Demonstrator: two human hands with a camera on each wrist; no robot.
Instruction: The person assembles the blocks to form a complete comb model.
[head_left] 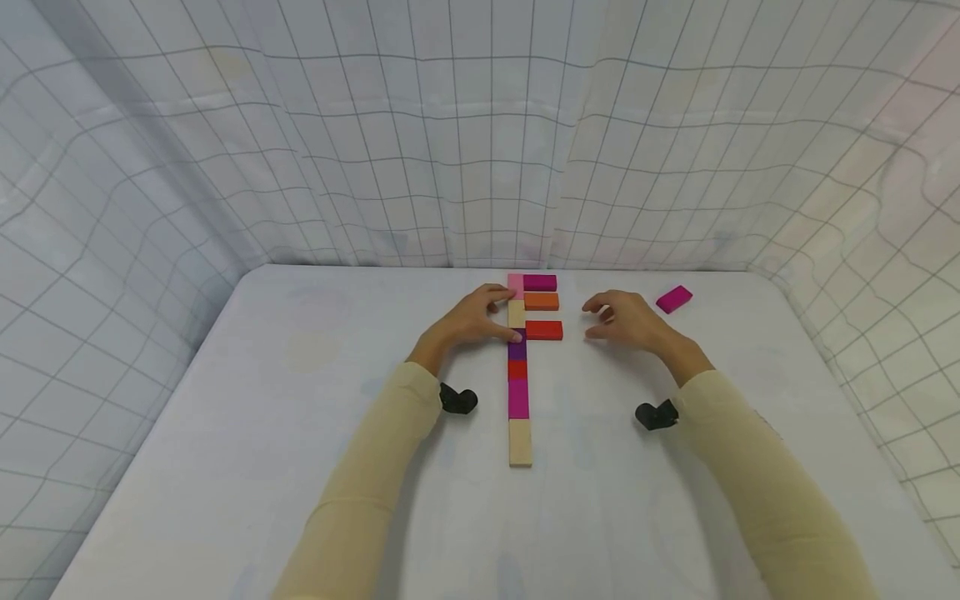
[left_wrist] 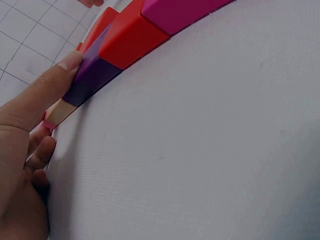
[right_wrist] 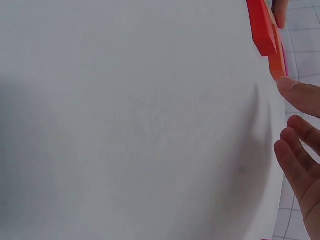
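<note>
Coloured blocks lie end to end in a column: pink [head_left: 515,281], pale wood [head_left: 517,313], purple [head_left: 517,350], red [head_left: 517,370], magenta [head_left: 518,399], then pale wood [head_left: 521,442] nearest me. Off the column's right side stick a magenta block [head_left: 540,282], an orange block [head_left: 542,301] and a red block [head_left: 544,330]. My left hand [head_left: 472,318] touches the column from the left, its straight thumb [left_wrist: 71,60] on the purple block and a fingertip by the pink one. To the right of the side blocks hovers my right hand [head_left: 626,319], fingers loosely bent, holding nothing.
A loose magenta block [head_left: 674,299] lies tilted on the white table [head_left: 300,467], beyond my right hand. Grid-patterned white curtains [head_left: 495,150] hang behind the table and along both sides. Black wrist-camera mounts [head_left: 459,400] stick out from both sleeves.
</note>
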